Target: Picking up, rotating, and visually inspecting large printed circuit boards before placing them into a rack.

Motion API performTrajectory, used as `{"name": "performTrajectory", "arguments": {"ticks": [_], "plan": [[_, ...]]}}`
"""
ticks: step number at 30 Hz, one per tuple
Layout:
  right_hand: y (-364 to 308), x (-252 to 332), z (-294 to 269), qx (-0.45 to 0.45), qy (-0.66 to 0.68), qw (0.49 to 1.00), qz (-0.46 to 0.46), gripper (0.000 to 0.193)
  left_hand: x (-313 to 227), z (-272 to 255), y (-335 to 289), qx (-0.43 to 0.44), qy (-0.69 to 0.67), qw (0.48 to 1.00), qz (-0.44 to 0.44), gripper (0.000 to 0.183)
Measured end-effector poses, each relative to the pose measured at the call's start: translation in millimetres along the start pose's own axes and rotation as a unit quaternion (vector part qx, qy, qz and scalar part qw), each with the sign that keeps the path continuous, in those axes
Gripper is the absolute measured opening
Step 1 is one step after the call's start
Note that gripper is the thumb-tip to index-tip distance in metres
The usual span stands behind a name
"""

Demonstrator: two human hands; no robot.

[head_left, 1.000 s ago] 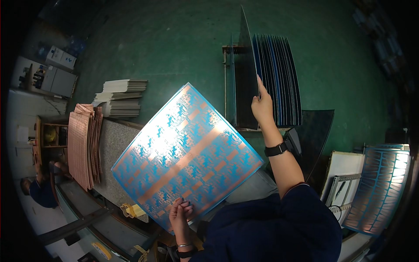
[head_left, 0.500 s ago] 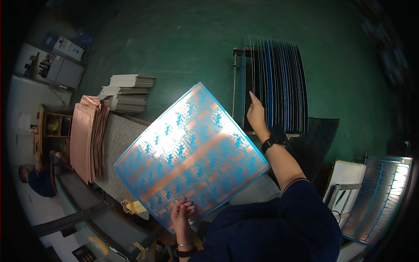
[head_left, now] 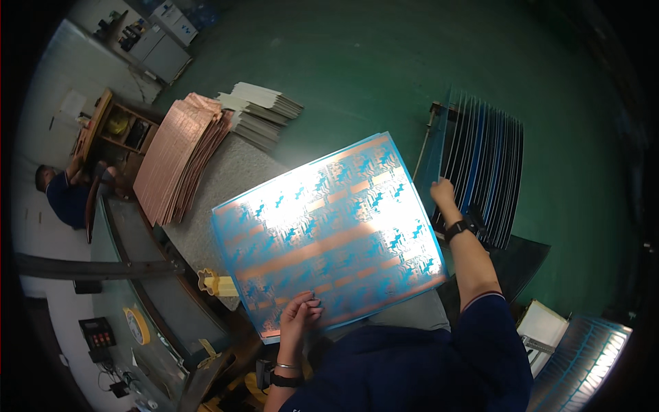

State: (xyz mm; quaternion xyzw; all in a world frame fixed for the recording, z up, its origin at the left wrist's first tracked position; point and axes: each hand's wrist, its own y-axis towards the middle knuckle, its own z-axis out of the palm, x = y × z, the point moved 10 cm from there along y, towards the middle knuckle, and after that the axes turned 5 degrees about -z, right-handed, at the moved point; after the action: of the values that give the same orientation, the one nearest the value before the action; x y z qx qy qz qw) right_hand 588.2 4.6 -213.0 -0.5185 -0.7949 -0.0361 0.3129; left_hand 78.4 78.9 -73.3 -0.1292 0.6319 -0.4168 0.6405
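Note:
A flat circuit panel (head_left: 329, 250), patterned in blue and copper, lies in front of me with bright glare on its upper part. My left hand (head_left: 300, 317) is over its near edge, fingers curled together; whether anything small is in them is hidden. To the right, a rack holds several thin panels (head_left: 491, 172) standing on edge, dark and blue. My right hand (head_left: 444, 197) is closed at the near edge of the leftmost standing panel (head_left: 437, 147), apparently pinching it; the fingertips are partly hidden.
Copper-coloured sheets (head_left: 182, 158) stand stacked at the left on a grey worktop (head_left: 237, 165), with pale sheets (head_left: 264, 110) behind. Framed screens (head_left: 161, 302) and a yellow tape roll (head_left: 137, 326) lie lower left. Another person (head_left: 65, 199) works at far left. A blue-lined panel (head_left: 583, 364) leans lower right.
My right hand has gone from stretched fingers to closed at the rack's leftmost panel. My left hand stays curled over the near edge. The whole view has turned and shifted.

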Motion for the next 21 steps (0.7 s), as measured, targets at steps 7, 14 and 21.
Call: {"name": "performTrajectory", "arguments": {"ticks": [7,14,21], "plan": [[-97.3,93.0,-248.5,-0.173,0.160,0.946,-0.223,0.028,3.8,-4.0,1.7,0.017,0.000,1.000,0.014,0.025],[-234.4,149.2,-311.5,-0.273,-0.083,0.870,-0.403,0.025,-25.7,19.8,-24.7,0.060,-0.011,0.995,0.081,0.026],[-286.7,185.8,-293.0,-0.339,-0.191,0.746,-0.540,0.026,-68.8,27.2,-55.3,0.126,-0.115,0.970,0.171,0.042]]}}
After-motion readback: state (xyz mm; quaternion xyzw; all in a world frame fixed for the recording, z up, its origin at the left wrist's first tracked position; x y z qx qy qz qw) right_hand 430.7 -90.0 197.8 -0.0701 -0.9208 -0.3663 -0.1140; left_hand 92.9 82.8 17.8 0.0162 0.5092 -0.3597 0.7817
